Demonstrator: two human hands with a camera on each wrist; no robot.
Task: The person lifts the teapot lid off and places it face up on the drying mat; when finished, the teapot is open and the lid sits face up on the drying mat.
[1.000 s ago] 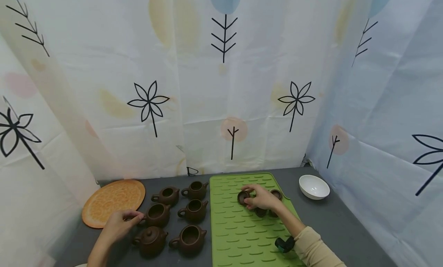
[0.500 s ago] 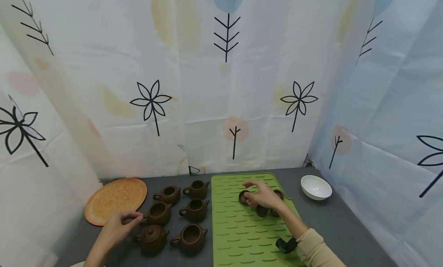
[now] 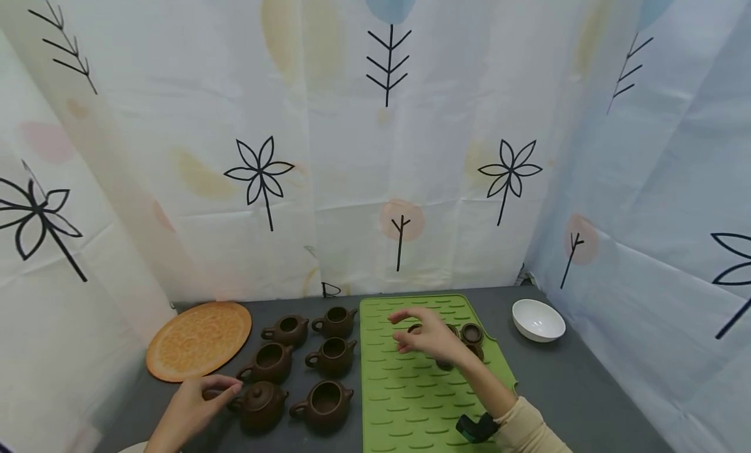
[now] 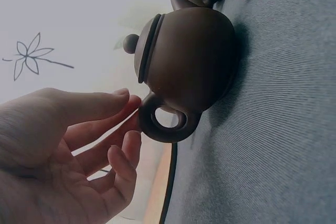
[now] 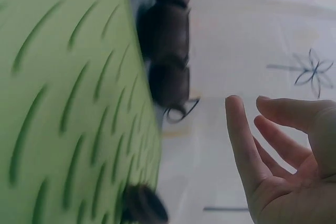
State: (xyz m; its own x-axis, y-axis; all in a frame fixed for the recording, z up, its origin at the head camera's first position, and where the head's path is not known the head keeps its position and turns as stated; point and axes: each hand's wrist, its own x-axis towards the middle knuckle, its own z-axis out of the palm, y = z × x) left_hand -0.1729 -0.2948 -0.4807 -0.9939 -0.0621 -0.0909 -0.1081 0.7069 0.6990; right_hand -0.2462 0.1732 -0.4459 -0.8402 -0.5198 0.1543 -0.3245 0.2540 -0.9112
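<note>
My left hand (image 3: 196,401) is beside a brown lidded teapot (image 3: 261,401), its thumb and fingertips right at the handle (image 4: 148,127). The thumb is not wrapped round that handle. Several lidless brown teapots, one of them a teapot (image 3: 270,362) just behind the lidded one, stand in two columns. Over the green mat (image 3: 390,388), my right hand (image 3: 431,339) hovers with spread, relaxed fingers and nothing between them. Beneath and beside it are several small brown cups, among them a cup (image 3: 472,334) at the right; others are partly hidden by the hand.
A round, orange-brown patterned mat (image 3: 199,341) lies at the back left. At the right stands a white bowl (image 3: 538,320). Patterned curtains (image 3: 352,244) enclose the grey table (image 3: 587,388) at the back and sides. A pale rim (image 3: 133,448) shows at the bottom left.
My left hand has come down from the lidless teapot's handle to the lidded one's. My right hand has let go of a small cup and shifted left, its fingers spreading.
</note>
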